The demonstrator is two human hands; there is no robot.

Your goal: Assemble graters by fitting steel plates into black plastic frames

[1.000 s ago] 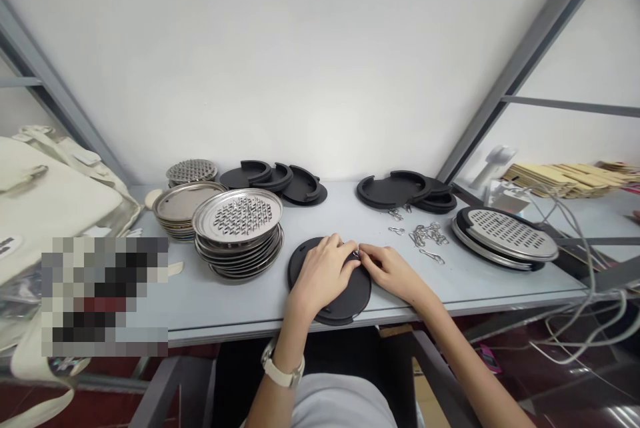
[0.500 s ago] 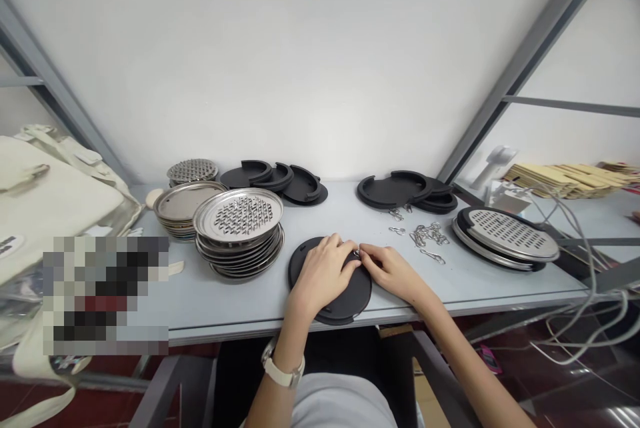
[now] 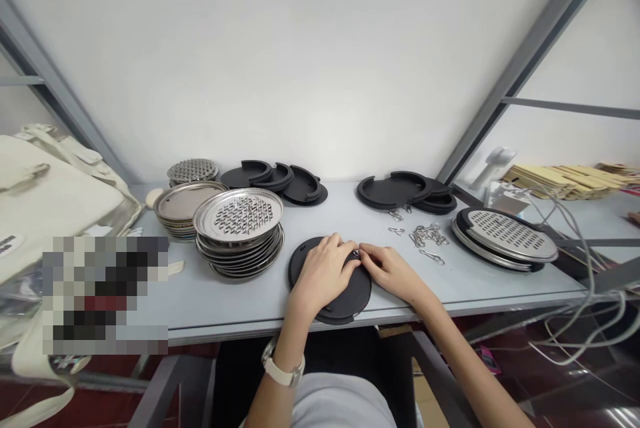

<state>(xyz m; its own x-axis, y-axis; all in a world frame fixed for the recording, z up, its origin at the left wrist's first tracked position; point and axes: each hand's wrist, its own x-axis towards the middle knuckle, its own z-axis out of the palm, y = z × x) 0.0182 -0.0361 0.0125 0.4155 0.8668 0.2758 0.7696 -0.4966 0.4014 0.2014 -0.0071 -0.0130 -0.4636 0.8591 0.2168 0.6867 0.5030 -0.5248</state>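
A round black plastic disc (image 3: 345,298) lies near the table's front edge. My left hand (image 3: 324,275) rests across it with fingers curled over its far part, thumb and index finger towards the right rim. At that rim a small shiny metal clip (image 3: 357,253) shows between my two hands. The closed fingertips of my right hand (image 3: 387,269) pinch at the clip, which they mostly cover. Several loose wire clips (image 3: 429,235) lie on the table to the right of my hands.
Left of the disc stands a stack of round metal grater plates (image 3: 237,218), with more metal plates (image 3: 185,201) behind. Black rimmed holders (image 3: 303,186) and others (image 3: 393,191) lie along the wall. Slotted metal discs (image 3: 507,235) are at right; a cream bag (image 3: 55,208) is at left.
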